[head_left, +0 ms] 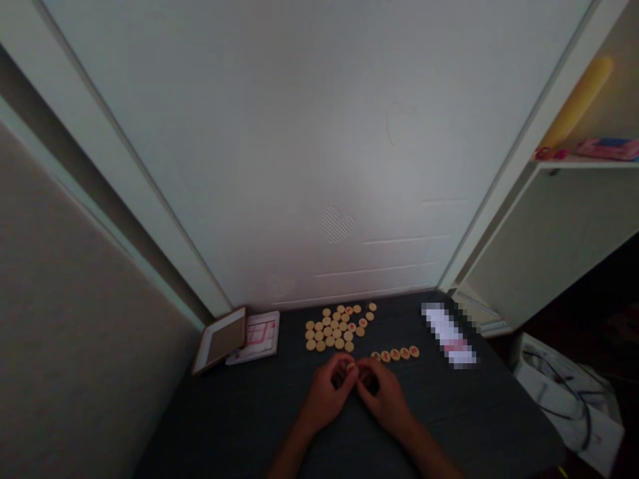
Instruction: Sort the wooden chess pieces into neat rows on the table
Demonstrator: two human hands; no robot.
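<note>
1. Head view: the left hand [327,392] and the right hand [387,397] are meeting above the near middle of the dark table [239,426].
2. Thumb and fingertips of both hands are pinching one small tan disc [351,366] between them; its face is mostly hidden.
3. To the right, beyond the table edge, a white container [569,406] is holding dark cables.
4. A row of five discs [395,354] is lying just beside the right hand, its marked faces upward.
5. A pixelated item [452,336] is lying right of the row.
6. At left, a framed panel [227,339] is leaning over a pink-and-white box [259,338].
7. Beyond the hands, a loose cluster of discs [337,333] is lying mostly plain side up, a few showing red marks.
8. At the far edge, a white panel [319,133] is standing upright, bearing a heart relief [338,224].
</note>
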